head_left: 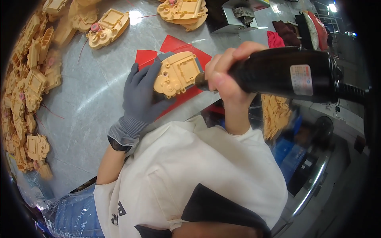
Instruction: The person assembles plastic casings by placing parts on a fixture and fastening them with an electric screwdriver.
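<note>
My left hand [145, 91], in a grey glove, grips a pale orange plastic housing [177, 75] by its left side. The housing has a rectangular recess and several round bosses facing up. My right hand [228, 75], bare, is closed round the front end of a black electric screwdriver [285, 71]. The tool lies nearly level, its nose at the right edge of the housing; whether the tip touches a screw is hidden by my fingers. Beneath the housing lies a red mat [174, 43] on the grey table [91, 115].
More orange housings [37, 83] are heaped along the left edge, others [109, 28] at the back, some with red wires. A metal-fronted box device [238, 18] stands at the back right. A cord [353, 91] trails from the screwdriver. Orange parts [276, 115] fill a bag at right.
</note>
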Demonstrator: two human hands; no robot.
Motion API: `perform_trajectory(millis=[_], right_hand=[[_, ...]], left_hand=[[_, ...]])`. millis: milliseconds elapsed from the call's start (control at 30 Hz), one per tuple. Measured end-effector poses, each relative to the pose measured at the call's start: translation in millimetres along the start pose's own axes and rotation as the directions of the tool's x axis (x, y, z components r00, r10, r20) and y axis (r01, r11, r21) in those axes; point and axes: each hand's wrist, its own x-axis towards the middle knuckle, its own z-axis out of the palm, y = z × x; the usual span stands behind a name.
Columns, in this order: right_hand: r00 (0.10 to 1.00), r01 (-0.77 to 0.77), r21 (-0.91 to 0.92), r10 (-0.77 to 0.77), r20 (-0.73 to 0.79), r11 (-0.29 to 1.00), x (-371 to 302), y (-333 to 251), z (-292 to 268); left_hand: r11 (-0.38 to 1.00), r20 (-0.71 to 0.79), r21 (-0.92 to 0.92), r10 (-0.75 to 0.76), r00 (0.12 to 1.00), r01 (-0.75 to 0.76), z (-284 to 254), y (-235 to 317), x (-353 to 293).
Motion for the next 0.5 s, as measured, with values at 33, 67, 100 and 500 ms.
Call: perform_trajectory(millis=[33, 67, 100, 500], right_hand=[[1.000, -0.026, 0.065, 0.026, -0.010, 0.998, -0.4, -1.8, -0.6], [0.998, -0.050, 0.130, 0.053, -0.018, 0.990, -0.1, -3.3, -1.4], [0.999, 0.001, 0.285, 0.013, -0.047, 0.958, 2.1, -6.8, -7.6], [0.754, 0.059, -0.266, -0.217, -0.620, 0.962, 107.9, 27.9, -124.4]], left_hand=[[1.000, -0.001, 0.012, -0.009, 1.000, 0.009, -2.9, 2.4, 0.7], [0.999, -0.003, 0.025, -0.020, 1.000, 0.020, -5.2, 4.6, 0.4], [1.000, -0.005, 0.025, -0.013, 1.000, 0.013, -4.9, 6.9, -4.7], [1.000, -0.002, 0.022, 0.015, 1.000, -0.015, -0.8, 9.7, 0.1]])
